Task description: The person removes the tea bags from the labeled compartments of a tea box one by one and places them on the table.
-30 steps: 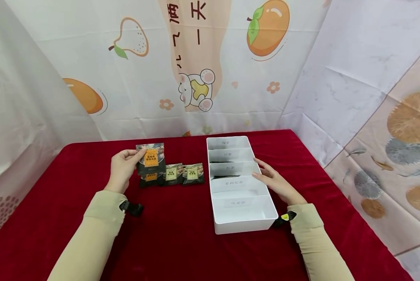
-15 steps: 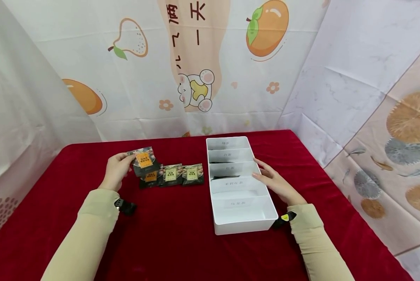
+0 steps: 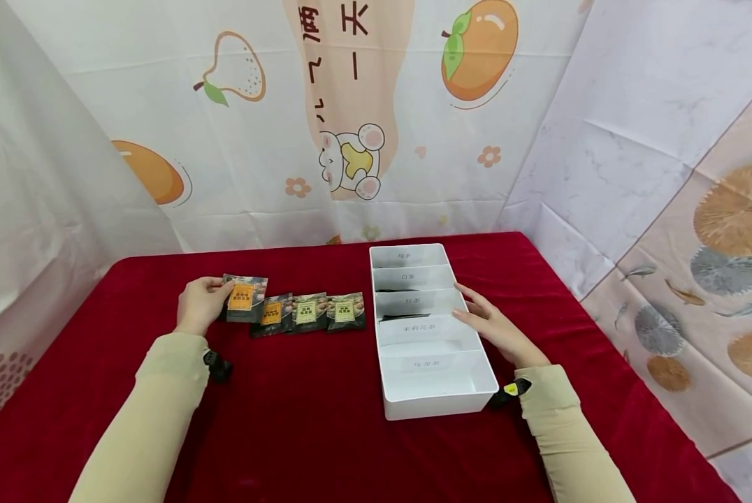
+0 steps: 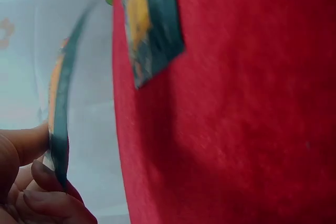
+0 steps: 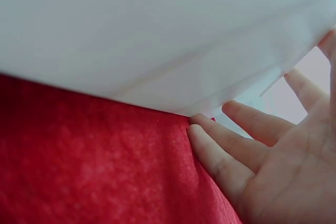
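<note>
Head view first: the left hand [image 3: 200,304] has a dark packet with an orange label [image 3: 240,298] pinched by its left edge, thumb on the front, fingers tucked behind. It's at the left end of the row, overlapping the next orange-label packet [image 3: 274,314] as seen from up here, with two green-label packets [image 3: 327,311] further right. Can't tell if its bottom edge touches the red cloth [image 3: 313,419]. The right hand [image 3: 489,323] is loosely spread, fingers at the side of the white divided box [image 3: 439,405], gripping nothing. Looks to me like the job right now is handling that packet next to the row, so I'd hold it by the edge with the label uncovered and clear its neighbour so nothing gets dragged.

Left wrist view: same packet almost edge-on, thumb one side, curled fingers the other. It bows a bit, so a light pinch is plenty imo.

Right wrist view: fingers mostly straight and fanned, tips up against the box wall, no grip. Good enough for steadying it; just don't shove.
</note>
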### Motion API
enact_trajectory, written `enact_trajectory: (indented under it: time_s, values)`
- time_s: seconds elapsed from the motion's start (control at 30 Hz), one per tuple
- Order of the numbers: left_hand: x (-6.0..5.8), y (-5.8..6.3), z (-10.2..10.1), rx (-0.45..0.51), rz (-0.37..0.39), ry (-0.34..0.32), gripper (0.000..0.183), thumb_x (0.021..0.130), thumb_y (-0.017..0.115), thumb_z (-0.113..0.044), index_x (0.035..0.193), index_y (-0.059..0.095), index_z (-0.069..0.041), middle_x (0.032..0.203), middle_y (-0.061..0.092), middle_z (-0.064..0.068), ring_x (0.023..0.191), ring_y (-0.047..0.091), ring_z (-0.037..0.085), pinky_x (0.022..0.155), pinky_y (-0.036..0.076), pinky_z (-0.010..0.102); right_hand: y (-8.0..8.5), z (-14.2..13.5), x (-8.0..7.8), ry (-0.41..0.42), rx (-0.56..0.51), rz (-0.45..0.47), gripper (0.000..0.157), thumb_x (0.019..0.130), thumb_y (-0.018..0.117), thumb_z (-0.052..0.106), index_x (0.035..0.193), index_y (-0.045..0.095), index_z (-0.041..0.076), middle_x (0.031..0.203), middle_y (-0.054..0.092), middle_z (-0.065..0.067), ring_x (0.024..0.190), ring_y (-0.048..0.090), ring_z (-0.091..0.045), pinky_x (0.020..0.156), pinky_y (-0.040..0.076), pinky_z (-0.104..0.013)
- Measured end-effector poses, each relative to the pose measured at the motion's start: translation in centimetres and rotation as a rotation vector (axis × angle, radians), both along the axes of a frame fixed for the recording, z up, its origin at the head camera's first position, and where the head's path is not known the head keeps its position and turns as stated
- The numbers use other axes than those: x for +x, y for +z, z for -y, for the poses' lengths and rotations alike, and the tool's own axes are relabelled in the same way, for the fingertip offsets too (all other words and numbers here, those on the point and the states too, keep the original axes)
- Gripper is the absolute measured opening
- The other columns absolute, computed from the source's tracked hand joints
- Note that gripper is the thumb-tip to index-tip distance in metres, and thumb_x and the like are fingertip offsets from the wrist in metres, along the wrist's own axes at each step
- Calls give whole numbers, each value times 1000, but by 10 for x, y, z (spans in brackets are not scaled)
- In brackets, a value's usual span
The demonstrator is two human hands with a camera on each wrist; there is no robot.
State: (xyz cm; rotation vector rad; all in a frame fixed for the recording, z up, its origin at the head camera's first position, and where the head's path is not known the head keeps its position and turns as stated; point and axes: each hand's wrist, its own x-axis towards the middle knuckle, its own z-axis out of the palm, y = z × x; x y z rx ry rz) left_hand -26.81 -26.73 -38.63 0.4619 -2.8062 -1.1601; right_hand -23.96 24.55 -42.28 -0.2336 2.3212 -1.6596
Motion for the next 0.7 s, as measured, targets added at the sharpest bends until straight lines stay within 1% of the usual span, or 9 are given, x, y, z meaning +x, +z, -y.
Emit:
enact_trajectory:
  time_s: [0.1, 0.3, 0.53, 0.7]
  values:
    - [-2, -4, 3, -38, 13, 10, 55, 103, 50, -40, 135, 55, 4, 125, 61, 28, 102, 61, 36, 70, 49, 34, 0, 0, 0, 0, -2, -1, 72, 100, 59, 35, 159, 19, 27, 156, 33, -24, 128, 52, -36, 101, 46, -44]
    - [-4, -11, 4, -54, 39, 34, 54, 102, 52, -39, 133, 56, 5, 129, 59, 29, 105, 60, 39, 77, 51, 41, -2, 0, 0, -8, -2, 3, 71, 100, 58, 34, 159, 20, 27, 156, 32, -24, 131, 50, -38, 102, 45, -45]
    - [-2, -14, 5, -91, 111, 63, 51, 101, 53, -37, 133, 58, 3, 127, 58, 30, 100, 60, 38, 68, 49, 37, -2, 0, 0, -2, -2, -1, 72, 100, 59, 34, 159, 19, 27, 157, 32, -24, 132, 49, -39, 103, 44, -45]
    - [-3, -16, 8, -116, 166, 84, 51, 100, 55, -38, 132, 59, 1, 127, 58, 30, 100, 60, 39, 70, 49, 40, -2, 0, -1, -8, 3, 2, 71, 100, 59, 35, 159, 20, 28, 157, 31, -24, 136, 45, -40, 105, 42, -48]
